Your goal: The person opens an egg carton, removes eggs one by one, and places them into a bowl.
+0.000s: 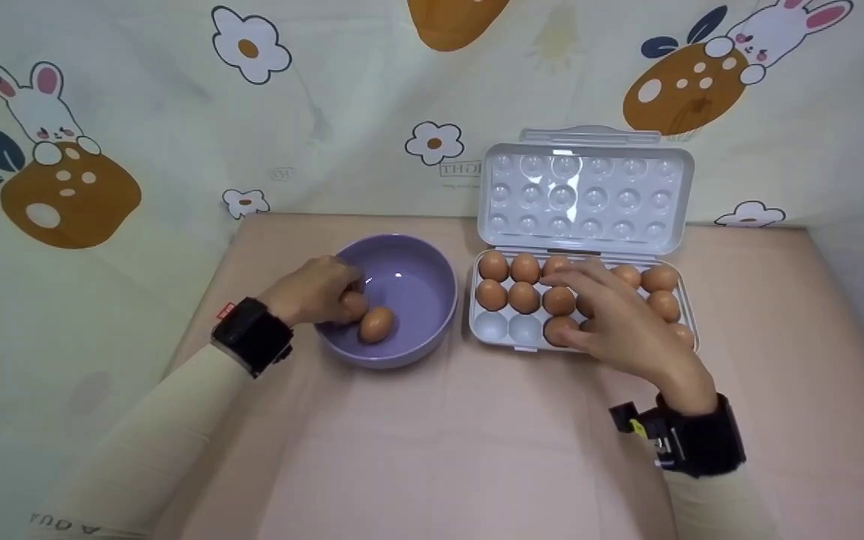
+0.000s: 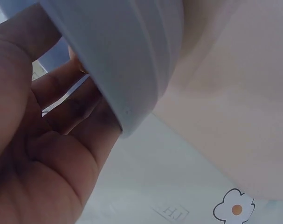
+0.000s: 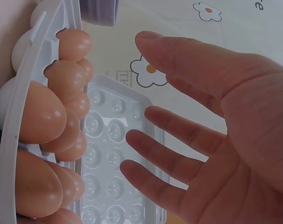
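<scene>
In the head view a purple bowl [image 1: 421, 341] holds brown eggs. My left hand [image 1: 318, 291] reaches over its left rim, fingers curled at one egg [image 1: 354, 306]; a second egg [image 1: 377, 325] lies right beside it. From the left wrist, the bowl's wall [image 2: 132, 60] hides most of that egg, and only a sliver shows between the fingers [image 2: 62, 79]. Over the egg carton [image 1: 479, 337] hovers my right hand [image 1: 619, 322], fingers spread and holding nothing, the thumb close to a front-row egg [image 1: 561, 331]. In the right wrist view the palm [image 3: 253, 135] faces the eggs.
The carton's clear lid [image 1: 586, 199] stands raised at the back, against a patterned cloth [image 1: 357, 112]. Two front-left cups [image 1: 508, 328] are without eggs; several eggs fill other cups. Pinkish cloth [image 1: 439, 450] covers the table.
</scene>
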The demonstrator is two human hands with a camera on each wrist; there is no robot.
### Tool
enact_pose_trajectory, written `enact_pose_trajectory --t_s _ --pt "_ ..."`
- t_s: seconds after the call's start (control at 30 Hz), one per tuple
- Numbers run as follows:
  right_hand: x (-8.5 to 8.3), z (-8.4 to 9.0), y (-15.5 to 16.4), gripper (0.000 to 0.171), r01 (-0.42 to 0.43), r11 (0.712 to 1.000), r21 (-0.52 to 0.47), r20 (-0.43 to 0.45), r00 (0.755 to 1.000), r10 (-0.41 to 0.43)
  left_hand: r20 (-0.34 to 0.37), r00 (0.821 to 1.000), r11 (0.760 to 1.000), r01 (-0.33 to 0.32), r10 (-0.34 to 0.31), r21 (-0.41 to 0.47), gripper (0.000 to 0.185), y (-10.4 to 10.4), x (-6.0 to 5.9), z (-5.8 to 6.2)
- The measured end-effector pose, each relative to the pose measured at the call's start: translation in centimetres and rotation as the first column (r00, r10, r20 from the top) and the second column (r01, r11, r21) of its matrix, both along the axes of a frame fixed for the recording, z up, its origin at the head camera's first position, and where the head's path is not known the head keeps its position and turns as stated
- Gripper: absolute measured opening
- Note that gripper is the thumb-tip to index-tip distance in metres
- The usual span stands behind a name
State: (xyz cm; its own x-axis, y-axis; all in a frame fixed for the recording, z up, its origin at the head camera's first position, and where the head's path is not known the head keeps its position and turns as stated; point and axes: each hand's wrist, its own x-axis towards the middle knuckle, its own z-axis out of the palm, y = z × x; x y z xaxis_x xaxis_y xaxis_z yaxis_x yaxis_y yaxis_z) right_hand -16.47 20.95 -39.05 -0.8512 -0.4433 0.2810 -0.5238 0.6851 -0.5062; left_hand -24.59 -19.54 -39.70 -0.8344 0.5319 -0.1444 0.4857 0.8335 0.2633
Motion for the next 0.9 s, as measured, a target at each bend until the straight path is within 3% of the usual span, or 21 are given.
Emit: enact_pose_trajectory --t_s 0.33,0.63,0.73,0.9 --pt "0.0 0.1 0.0 0.061 0.001 1.0 0.001 0.015 1.0 -0.001 0.01 1.0 1.0 0.017 -0.016 -0.021 0.024 0.2 0.0 -0.4" --pt "0.1 -0.1 0.0 0.058 -0.012 1.0 -0.008 -0.015 1.0 0.012 0.054 0.999 1.0 0.008 -0.007 -0.014 0.032 0.2 0.4 0.7" --pt "0.1 -0.1 0.0 0.058 -0.007 1.0 -0.008 -0.013 1.0 0.007 0.018 1.0 1.0 0.019 -0.019 0.017 0.035 0.4 0.7 1.4" --pt "0.1 -0.1 0.0 0.059 -0.011 1.0 -0.013 -0.011 1.0 0.011 -0.105 0.994 0.995 0.049 -0.039 0.092 0.032 1.3 1.3 2.3"
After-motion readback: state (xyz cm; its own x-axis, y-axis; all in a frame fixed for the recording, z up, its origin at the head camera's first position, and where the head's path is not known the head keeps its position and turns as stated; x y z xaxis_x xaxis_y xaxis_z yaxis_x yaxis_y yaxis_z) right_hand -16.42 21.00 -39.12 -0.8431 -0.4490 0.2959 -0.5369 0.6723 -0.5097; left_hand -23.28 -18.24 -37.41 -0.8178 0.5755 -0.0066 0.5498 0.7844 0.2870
